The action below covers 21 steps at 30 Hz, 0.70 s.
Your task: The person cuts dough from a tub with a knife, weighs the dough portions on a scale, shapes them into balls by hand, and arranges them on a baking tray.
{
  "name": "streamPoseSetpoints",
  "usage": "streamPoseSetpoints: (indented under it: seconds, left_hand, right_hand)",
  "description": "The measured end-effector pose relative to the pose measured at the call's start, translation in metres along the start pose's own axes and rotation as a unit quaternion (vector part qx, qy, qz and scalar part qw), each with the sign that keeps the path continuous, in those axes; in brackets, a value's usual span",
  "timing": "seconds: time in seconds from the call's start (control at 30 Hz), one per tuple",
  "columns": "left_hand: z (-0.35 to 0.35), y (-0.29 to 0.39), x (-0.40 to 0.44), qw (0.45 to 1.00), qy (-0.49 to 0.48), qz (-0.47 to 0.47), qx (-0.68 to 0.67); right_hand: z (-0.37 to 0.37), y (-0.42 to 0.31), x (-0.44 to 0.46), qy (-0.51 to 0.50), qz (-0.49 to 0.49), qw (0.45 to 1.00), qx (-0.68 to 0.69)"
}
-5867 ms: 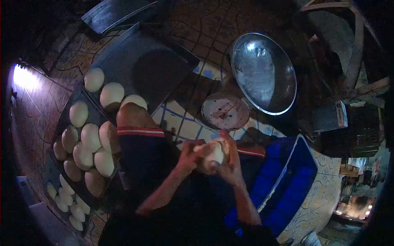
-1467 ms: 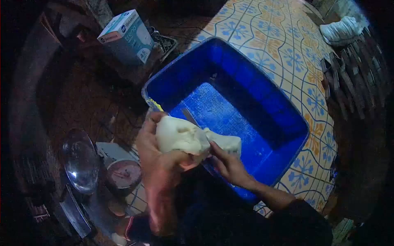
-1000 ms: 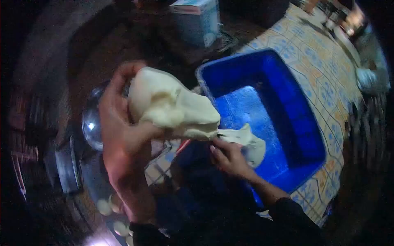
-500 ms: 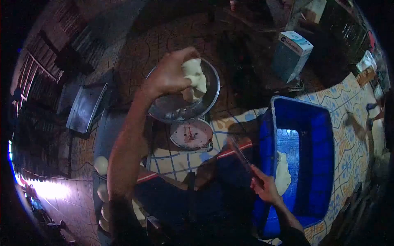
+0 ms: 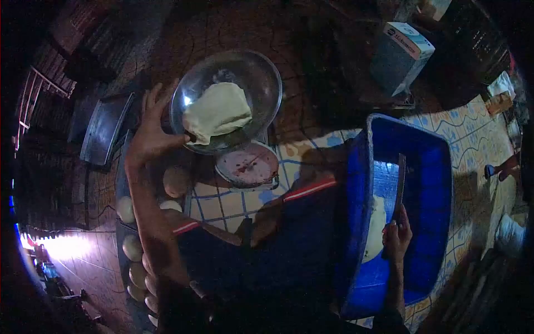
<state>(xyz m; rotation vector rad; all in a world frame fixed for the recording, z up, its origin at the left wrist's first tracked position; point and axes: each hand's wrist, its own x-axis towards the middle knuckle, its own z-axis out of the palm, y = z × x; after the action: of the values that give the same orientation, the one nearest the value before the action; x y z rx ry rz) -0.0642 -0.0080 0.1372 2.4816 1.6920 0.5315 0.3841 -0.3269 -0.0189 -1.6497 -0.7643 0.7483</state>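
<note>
A pale slab of dough lies in the metal bowl, which rests on a dial scale. Beside the bowl's left rim is my left hand, fingers apart and its thumb reaching the rim near the dough's lower corner. My right hand grips a long-bladed knife, blade pointing away from me, over the blue plastic bin. Another piece of dough sits along the bin's left side, left of my right hand.
Several round dough balls line a dark tray at left, partly behind my left forearm. A metal tray lies beyond. A box stands at the back right. Patterned floor shows around the bin.
The dough from my left hand is now in the bowl, and that hand has moved left with its fingers spread. My right hand has carried the knife rightward, over the bin.
</note>
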Motion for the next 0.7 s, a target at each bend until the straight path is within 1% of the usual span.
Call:
streamPoseSetpoints:
  seconds: [0.03,0.07,0.1,0.13,0.2,0.23,0.27,0.3,0.33,0.4,0.43,0.5,0.53,0.57,0.6,0.63,0.67,0.7]
  left_hand:
    - [0.008,0.013,-0.007,1.000,-0.003,-0.001,-0.002]
    - [0.015,0.023,-0.011,0.990,0.121,0.008,-0.070]
    - [0.024,0.036,-0.019,0.961,0.241,0.016,-0.136]
    - [0.032,0.072,-0.029,0.925,0.330,0.012,-0.191]
    - [0.063,0.112,-0.055,0.907,0.361,0.066,-0.207]
    - [0.075,0.133,-0.068,0.922,0.312,0.099,-0.208]
    - [0.094,0.158,-0.075,0.920,0.256,0.133,-0.266]
    - [0.110,0.184,-0.079,0.934,0.191,0.137,-0.270]
    - [0.133,0.203,-0.082,0.918,0.146,0.174,-0.326]
    - [0.162,0.250,-0.098,0.919,0.088,0.213,-0.322]
    - [0.171,0.273,-0.105,0.917,0.070,0.244,-0.308]
    - [0.175,0.323,-0.115,0.903,0.032,0.295,-0.312]
    - [0.196,0.354,-0.119,0.891,-0.018,0.325,-0.317]
    - [0.219,0.382,-0.125,0.878,-0.075,0.346,-0.323]
    - [0.233,0.402,-0.128,0.874,-0.197,0.350,-0.274]
    - [0.247,0.420,-0.126,0.855,-0.311,0.352,-0.220]
    - [0.277,0.436,-0.131,0.867,-0.339,0.331,-0.156]
    - [0.329,0.451,-0.148,0.874,-0.367,0.305,-0.092]
  right_hand:
    - [-0.008,0.009,0.004,0.000,0.003,1.000,-0.003]
    - [-0.014,0.021,0.007,0.013,-0.016,0.999,-0.035]
    - [-0.019,0.031,0.006,0.026,-0.033,0.997,-0.067]
    - [-0.023,0.037,0.005,0.027,-0.029,0.997,-0.070]
    - [-0.032,0.047,0.003,0.037,-0.021,0.995,-0.085]
    - [-0.039,0.060,0.004,0.037,-0.019,0.995,-0.087]
    - [-0.048,0.076,0.004,0.055,-0.033,0.994,-0.084]
    - [-0.056,0.088,0.004,0.071,-0.046,0.993,-0.080]
    - [-0.067,0.100,0.004,0.068,-0.046,0.993,-0.080]
    - [-0.080,0.113,0.006,0.110,-0.101,0.985,-0.085]
    - [-0.080,0.101,0.010,0.109,-0.105,0.985,-0.081]
    - [-0.080,0.066,0.010,0.113,0.019,0.993,-0.023]
    - [-0.099,0.089,0.017,0.084,-0.057,0.994,0.050]
    - [-0.101,0.083,0.019,0.083,-0.055,0.994,0.048]
    - [-0.100,0.068,0.018,0.114,-0.032,0.992,0.042]
    - [-0.095,0.057,0.021,0.146,-0.017,0.988,0.038]
    - [-0.082,0.052,0.023,0.205,-0.077,0.976,0.001]
    - [-0.088,0.056,0.023,0.203,-0.079,0.976,-0.001]
